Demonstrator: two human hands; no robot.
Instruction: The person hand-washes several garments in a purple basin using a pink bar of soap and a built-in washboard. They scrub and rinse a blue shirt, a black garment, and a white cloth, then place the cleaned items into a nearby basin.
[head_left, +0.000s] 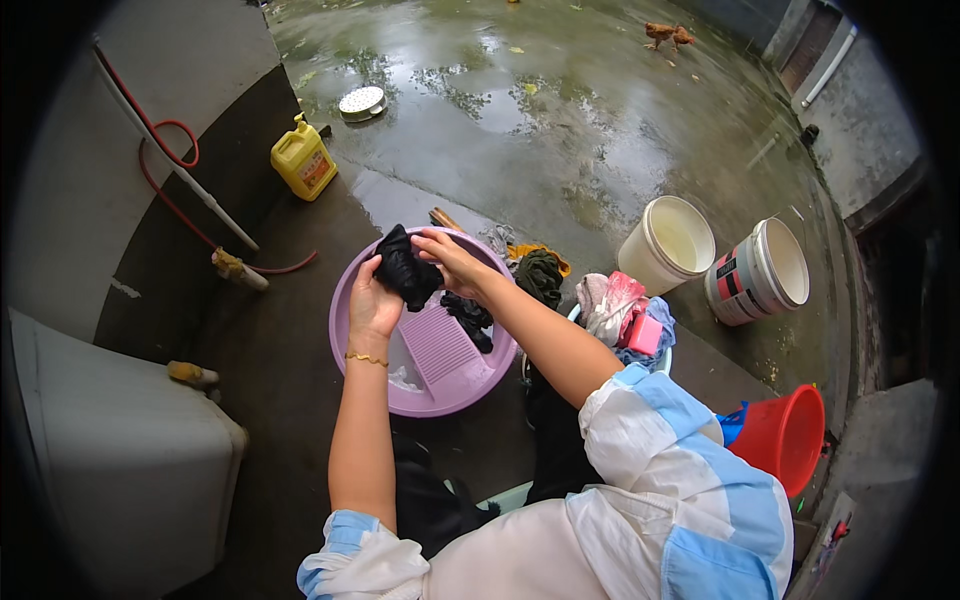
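Observation:
A bunched wet black cloth (407, 271) is held up over a pink plastic basin (346, 315). My left hand (377, 298) grips its left side, thumb upward. At the cloth's right side is my right hand (452, 261), fingers stretched out along it; the cloth hides whether that hand grips. Beneath them, a ribbed washboard (442, 349) slopes inside the basin. More black cloth (471, 319) lies at the board's upper right. Some suds (403, 381) sit in the basin's lower left.
Right of the basin are a tub of clothes with a pink soap bar (645, 334), dark green clothing (540, 276), two pails (664, 247) and a red bucket (806, 439). A yellow jug (304, 159) and red hose (289, 268) lie left. Chickens (664, 34) walk on wet concrete.

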